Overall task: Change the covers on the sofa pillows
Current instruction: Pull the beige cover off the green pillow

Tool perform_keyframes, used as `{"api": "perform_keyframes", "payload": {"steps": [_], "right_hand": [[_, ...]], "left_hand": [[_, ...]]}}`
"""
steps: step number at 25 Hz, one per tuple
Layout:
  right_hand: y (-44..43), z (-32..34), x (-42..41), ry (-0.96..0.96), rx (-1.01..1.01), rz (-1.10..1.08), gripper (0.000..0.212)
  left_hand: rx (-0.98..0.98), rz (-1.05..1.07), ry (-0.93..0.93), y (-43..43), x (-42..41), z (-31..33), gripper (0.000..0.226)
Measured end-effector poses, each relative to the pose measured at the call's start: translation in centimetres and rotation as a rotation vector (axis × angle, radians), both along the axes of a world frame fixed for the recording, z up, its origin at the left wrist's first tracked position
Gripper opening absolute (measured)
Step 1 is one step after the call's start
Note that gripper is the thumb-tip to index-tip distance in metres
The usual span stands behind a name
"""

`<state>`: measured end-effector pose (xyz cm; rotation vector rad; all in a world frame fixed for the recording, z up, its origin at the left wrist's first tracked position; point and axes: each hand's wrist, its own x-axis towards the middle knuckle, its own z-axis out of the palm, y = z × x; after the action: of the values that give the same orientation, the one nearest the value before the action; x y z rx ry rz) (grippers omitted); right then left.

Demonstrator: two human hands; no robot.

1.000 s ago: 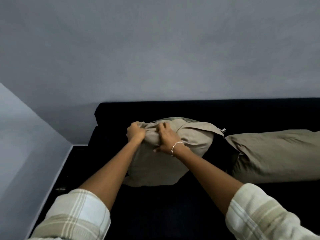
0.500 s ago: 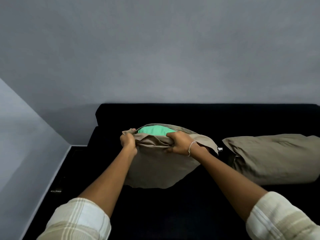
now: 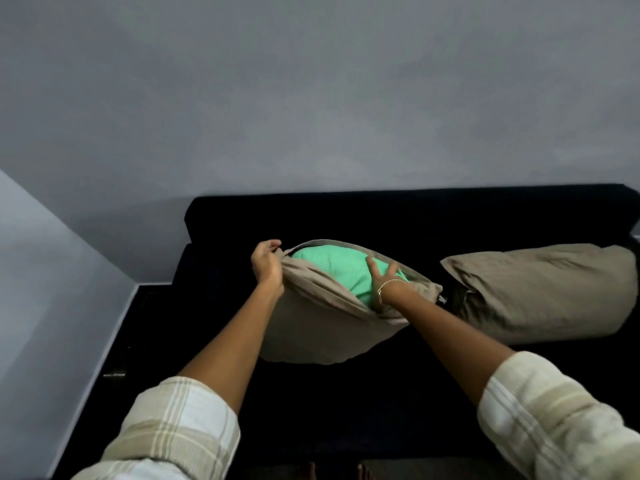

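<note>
1. At far left, a grey side wall point(image 3: 52, 271), meeting the back wall point(image 3: 311, 98) in a corner.
2. Below both, a dark sofa point(image 3: 346, 403), stretching across to the right edge.
3. Low left, a checked left sleeve point(image 3: 173, 427), pushed up the forearm.
4. Above the seat, the left hand point(image 3: 266, 268), fingers curled, gripping the left end of the cover's open edge.
5. Hanging from that grip, at the sofa's left end, the beige cover point(image 3: 311, 330), mouth gaping upward, lower part sagging down to the seat.
6. Inside the mouth, the green pillow point(image 3: 332, 268), its top bared, the rest hidden in the cover.
7. Reaching into the same mouth, the right hand point(image 3: 382, 277), fingers spread wide and laid on the pillow, curled round nothing; thumb out of sight.
8. On that wrist, a thin bracelet point(image 3: 391, 284).
9. At the cover's right corner, a small black tag point(image 3: 442, 299), print too small to read.
10. Just beside it, a second pillow point(image 3: 540, 292) in beige, lying on the seat against the backrest.
11. Low right, the right sleeve point(image 3: 554, 417), same check.
</note>
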<state>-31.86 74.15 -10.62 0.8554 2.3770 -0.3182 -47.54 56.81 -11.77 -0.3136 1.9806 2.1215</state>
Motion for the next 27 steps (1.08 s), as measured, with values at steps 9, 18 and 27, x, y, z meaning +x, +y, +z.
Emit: {"api": "perform_keyframes", "payload": {"steps": [9,18,27], "right_hand": [[-0.1,-1.4,-3.1,0.435,-0.309,-0.504,0.119],[-2.7,-3.0,-3.9,0.428,-0.253,-0.470,0.116],[-1.9,-4.6,-3.5,0.387,-0.003,-0.313,0.042]], "left_hand": [[-1.258,-0.691,0.841,-0.7,9.7,-3.2,0.054],[-1.546,-0.563,0.697,-4.4,7.6,-1.7,0.060],[-1.405,-0.576,0.720,-6.3,5.7,-2.1,0.035]]}}
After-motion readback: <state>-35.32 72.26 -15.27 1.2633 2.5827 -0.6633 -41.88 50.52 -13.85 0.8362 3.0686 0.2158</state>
